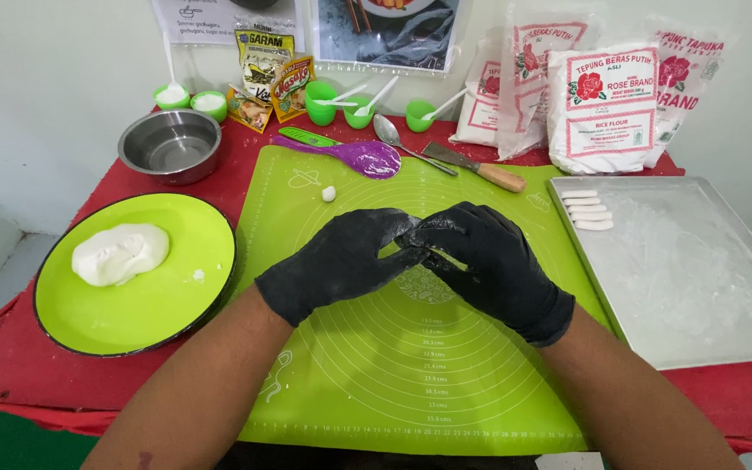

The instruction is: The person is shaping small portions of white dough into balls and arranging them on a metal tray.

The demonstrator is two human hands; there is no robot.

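Steel bowl (pixel 170 144), purple spoon (pixel 367 157), flour bags (pixel 600 104) and metal tray (pixel 698 270) sit around.

black gloves are covering the left hand (pixel 339 261) and right hand (pixel 491 261). a lime green mat (pixel 367 365) with pale ring lines is lying on a red table (pixel 10 365); white dough (pixel 120 253) is sitting on a green plate (pixel 176 305); a purple spoon (pixel 367 158) is showing above.

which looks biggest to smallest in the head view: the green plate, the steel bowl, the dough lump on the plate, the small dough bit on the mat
1. green plate
2. steel bowl, though it sits farther from the camera, so its true size is less sure
3. dough lump
4. small dough bit
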